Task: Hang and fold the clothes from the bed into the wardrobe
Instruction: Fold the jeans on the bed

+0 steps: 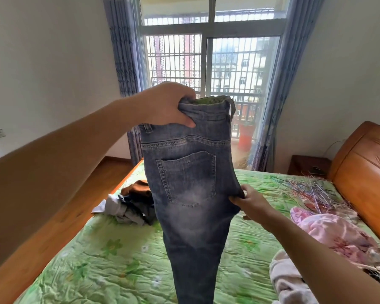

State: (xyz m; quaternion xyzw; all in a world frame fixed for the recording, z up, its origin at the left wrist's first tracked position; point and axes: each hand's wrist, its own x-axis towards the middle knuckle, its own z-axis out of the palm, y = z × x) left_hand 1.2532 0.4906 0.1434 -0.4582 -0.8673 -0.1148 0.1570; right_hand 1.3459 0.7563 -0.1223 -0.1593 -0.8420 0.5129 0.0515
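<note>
At the far left we see the wooden floor (59, 207) running beside the bed (110, 260), which is covered with a green floral quilt. On the bed's left edge lies a small heap of clothes (132, 205) in brown, grey and white. Above it our left hand (167, 106) is raised, fingers curled over the waistband and thumb pressed to the front, gripping the jeans (191, 194) at their top left corner. The jeans hang upright in mid-air over the middle of the bed, back pocket facing us, legs dropping out of the bottom of the view. Behind them is the barred window (211, 62) between blue curtains. Lower down, our right hand (249, 202) pinches the right side seam of the jeans, just below the pocket. Further right on the quilt lie a tangle of wire hangers (312, 189), a pink flowered garment (329, 229) and a pale one (287, 279) — all near the orange wooden headboard (364, 167).
</note>
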